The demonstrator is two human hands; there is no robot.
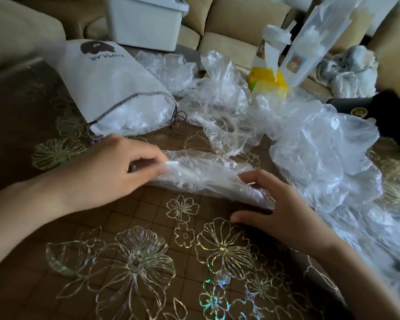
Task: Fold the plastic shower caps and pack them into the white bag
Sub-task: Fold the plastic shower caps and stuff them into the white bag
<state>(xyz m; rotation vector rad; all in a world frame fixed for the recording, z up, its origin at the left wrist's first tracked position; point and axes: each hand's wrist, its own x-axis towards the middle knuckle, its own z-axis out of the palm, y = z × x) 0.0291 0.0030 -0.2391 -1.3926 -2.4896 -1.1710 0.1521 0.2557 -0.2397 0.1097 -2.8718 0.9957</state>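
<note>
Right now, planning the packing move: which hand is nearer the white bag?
Left. The left hand pinches one end of the shower cap right beside the mouth of the white bag; the right hand holds the other end, farther right.

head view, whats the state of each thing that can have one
white bag: lying on its side, mouth open, plastic inside
held cap: partly folded, flattened
loose caps: crumpled, unfolded, heaped
left grip: pinches held cap's left end
right grip: holds its right end

Brown tablecloth [56,93] with gold flower outlines, white bag [106,88], yellow box [267,82], beige sofa [240,17]
</note>
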